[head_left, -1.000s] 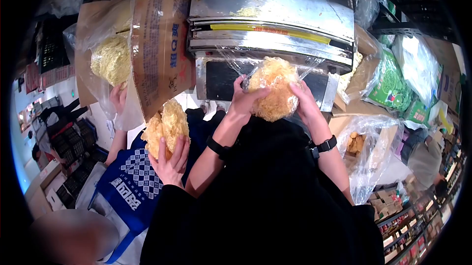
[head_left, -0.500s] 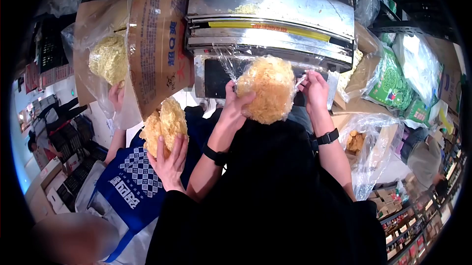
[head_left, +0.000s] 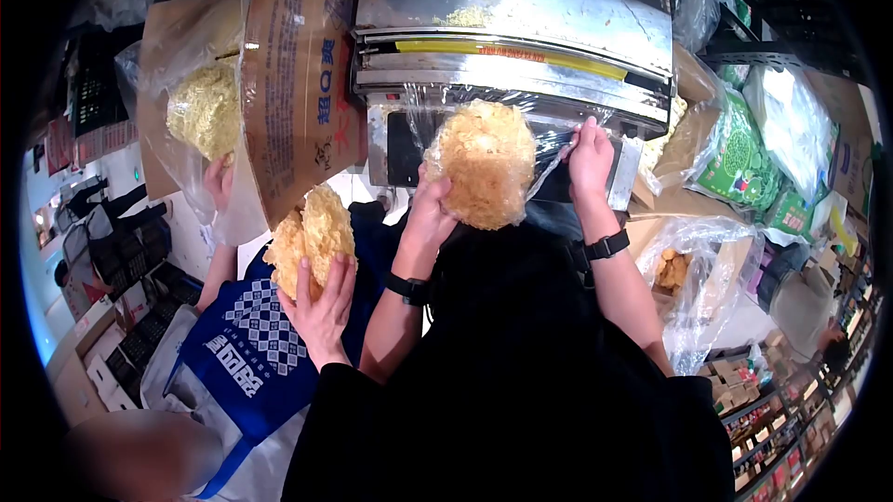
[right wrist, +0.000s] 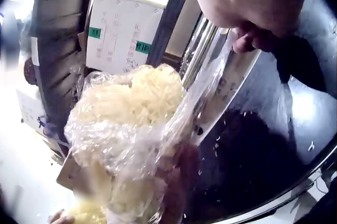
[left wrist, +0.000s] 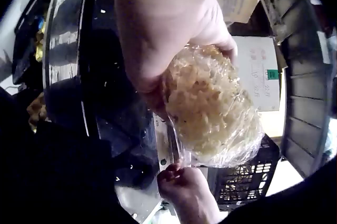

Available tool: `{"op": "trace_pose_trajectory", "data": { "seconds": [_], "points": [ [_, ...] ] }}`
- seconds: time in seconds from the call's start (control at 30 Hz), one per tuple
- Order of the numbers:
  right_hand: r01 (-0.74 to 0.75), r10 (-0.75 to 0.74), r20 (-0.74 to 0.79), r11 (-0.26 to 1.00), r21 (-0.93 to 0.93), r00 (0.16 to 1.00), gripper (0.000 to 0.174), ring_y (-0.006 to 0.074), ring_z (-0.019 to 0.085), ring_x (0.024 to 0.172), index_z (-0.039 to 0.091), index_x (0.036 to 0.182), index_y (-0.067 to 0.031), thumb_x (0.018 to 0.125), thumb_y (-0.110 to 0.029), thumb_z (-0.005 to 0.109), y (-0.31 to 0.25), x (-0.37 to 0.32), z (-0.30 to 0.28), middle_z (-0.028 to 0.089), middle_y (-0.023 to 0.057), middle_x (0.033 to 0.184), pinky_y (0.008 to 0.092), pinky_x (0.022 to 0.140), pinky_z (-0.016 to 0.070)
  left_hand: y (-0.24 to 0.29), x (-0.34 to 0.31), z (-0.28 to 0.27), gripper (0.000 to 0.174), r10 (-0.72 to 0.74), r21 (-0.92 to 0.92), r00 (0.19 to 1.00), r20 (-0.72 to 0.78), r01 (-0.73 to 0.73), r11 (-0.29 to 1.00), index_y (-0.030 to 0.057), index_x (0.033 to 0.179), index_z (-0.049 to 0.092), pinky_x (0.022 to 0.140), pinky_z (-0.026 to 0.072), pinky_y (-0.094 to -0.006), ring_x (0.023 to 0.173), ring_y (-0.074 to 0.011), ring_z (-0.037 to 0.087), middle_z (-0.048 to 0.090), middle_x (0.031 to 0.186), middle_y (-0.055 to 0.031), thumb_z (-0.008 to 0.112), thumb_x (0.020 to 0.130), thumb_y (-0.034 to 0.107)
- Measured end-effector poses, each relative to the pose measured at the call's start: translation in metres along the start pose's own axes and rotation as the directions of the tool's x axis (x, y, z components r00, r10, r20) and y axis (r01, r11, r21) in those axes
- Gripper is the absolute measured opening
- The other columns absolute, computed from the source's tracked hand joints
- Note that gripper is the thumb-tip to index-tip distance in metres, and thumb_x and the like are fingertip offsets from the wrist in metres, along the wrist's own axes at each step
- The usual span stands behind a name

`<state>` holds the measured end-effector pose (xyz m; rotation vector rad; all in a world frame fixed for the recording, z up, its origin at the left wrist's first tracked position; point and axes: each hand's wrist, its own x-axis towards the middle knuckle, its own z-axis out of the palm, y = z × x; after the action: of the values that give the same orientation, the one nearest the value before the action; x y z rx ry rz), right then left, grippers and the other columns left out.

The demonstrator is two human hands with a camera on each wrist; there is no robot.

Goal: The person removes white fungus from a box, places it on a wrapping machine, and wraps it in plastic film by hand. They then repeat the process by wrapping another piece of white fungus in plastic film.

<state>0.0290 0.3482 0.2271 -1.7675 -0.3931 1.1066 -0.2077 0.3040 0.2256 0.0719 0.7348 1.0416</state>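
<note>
A yellowish bundle of what looks like noodles (head_left: pixel 484 167), wrapped in clear film, is up in front of the body, over the dark plate of a metal wrapping machine (head_left: pixel 521 0). My left hand (head_left: pixel 430 209) grips it from the left side, thumb in front; the left wrist view shows the fingers reaching round the bundle (left wrist: pixel 210 103). To the right, my right hand (head_left: pixel 592 162) pinches a gathered tail of film. That film (right wrist: pixel 202 87) runs taut from the bundle to my right fingertips in the right wrist view. More film stretches from the bundle to the machine's front edge.
At left another person's hand (head_left: pixel 321 321) holds two unwrapped bundles (head_left: pixel 316 237). Beside them stands a cardboard box (head_left: pixel 293 65) with a lined bag of more bundles (head_left: pixel 205 111). Green bags (head_left: pixel 739 158) and a plastic-lined box (head_left: pixel 712 288) are on the right.
My right hand has gone from the bundle's side to the film, drawing it out rightward and up. With my left hand, the bundle has shifted left and turned slightly.
</note>
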Motion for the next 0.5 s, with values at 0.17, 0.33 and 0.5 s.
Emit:
{"op": "trace_pose_trajectory", "data": {
  "seconds": [0.17, 0.33, 0.5],
  "points": [
    [0.204, -0.263, -0.153, 0.925, -0.322, 0.953, 0.043, 0.0209, 0.053, 0.049, 0.056, 0.078, 0.0024, 0.098, -0.031, 0.039, 0.024, 0.012, 0.006, 0.055, 0.0105, 0.061, 0.0365, 0.052, 0.0442, -0.004, 0.012, -0.027, 0.073, -0.023, -0.049, 0.999, 0.041, 0.025, 0.998, 0.012, 0.134, 0.028, 0.098, 0.0439, -0.0449, 0.12, -0.0266, 0.047, 0.044, 0.13, -0.009, 0.069, 0.075, 0.02],
    [0.19, -0.33, -0.146, 0.793, -0.579, 0.933, 0.041, 0.0308, 0.063, 0.056, 0.059, 0.08, 0.0035, 0.097, -0.028, 0.04, -0.002, -0.003, 0.01, 0.061, 0.0174, 0.062, 0.0403, 0.059, 0.0475, -0.008, 0.014, -0.028, 0.078, -0.047, -0.035, 0.999, 0.01, 0.048, 0.998, 0.0137, 0.133, 0.027, 0.098, 0.0436, -0.0457, 0.121, -0.027, 0.046, 0.043, 0.129, -0.0083, 0.073, 0.071, 0.019],
    [0.091, -0.171, -0.088, 0.815, -0.573, 0.981, 0.039, 0.0235, 0.063, 0.049, 0.06, 0.081, 0.0042, 0.096, -0.027, 0.043, -0.013, -0.002, 0.006, 0.06, 0.0149, 0.056, 0.0352, 0.051, 0.0484, -0.013, 0.013, -0.025, 0.069, 0.078, 0.105, 0.997, -0.011, -0.077, 0.992, 0.0154, 0.121, 0.029, 0.097, 0.0422, -0.0433, 0.117, -0.0256, 0.045, 0.042, 0.121, -0.0061, 0.074, 0.068, 0.011]
  ]
}}
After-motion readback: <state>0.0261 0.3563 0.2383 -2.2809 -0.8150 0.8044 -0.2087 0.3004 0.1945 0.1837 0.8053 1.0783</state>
